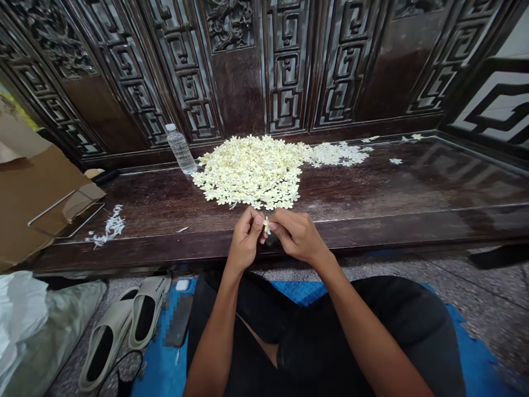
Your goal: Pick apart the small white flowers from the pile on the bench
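Observation:
Both hands meet at the front edge of the dark wooden bench, pinching one small pale-yellow flower (268, 225) between them. My left hand (247, 234) is closed, its thumb and forefinger at the flower's left side. From the right, my right hand (295, 231) is closed too, with thumb and fingertips on the petals. Just beyond the fingers spreads a large heap of similar cream and yellow flowers (252, 168). A thinner patch of whiter flowers (339, 154) trails off to the right of the heap. Whether the held flower has a stem is hidden by the fingers.
A clear plastic bottle (181, 150) stands left of the heap. Small white pieces (109, 226) lie near a wire frame (66, 215) and a cardboard box (28, 193). A carved wooden screen (239, 82) rises behind. Slippers (124, 325) and a phone (179, 320) are below left.

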Demonstrator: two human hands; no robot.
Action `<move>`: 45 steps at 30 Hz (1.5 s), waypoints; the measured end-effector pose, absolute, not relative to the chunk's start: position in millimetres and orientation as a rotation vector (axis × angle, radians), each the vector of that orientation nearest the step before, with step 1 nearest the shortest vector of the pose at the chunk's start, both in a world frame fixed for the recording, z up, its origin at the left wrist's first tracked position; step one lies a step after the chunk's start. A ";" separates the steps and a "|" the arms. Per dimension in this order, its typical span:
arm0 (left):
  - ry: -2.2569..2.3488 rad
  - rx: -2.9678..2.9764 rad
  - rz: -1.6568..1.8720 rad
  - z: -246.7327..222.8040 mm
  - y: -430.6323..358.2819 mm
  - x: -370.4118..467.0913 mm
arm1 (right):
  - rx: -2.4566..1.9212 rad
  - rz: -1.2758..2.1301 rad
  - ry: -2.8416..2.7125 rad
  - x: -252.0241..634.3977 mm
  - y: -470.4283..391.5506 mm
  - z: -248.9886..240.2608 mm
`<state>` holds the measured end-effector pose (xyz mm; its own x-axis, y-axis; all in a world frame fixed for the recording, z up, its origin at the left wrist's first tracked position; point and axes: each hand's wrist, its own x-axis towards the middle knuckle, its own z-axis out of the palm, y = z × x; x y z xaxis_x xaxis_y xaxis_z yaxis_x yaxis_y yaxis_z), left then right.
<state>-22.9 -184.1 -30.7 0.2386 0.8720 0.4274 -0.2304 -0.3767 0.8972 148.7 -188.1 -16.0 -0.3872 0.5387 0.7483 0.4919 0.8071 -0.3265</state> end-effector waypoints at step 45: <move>1.149 1.563 1.606 -28.6 -192.6 -10.9 | -0.941 0.109 -1.833 149.1 -186.3 -18.5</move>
<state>-10.9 -192.6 -28.6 -0.1139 0.8854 0.4506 0.1408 -0.4346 0.8895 149.1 -186.3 -18.5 -0.1665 0.6433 0.7473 0.5500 0.6896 -0.4711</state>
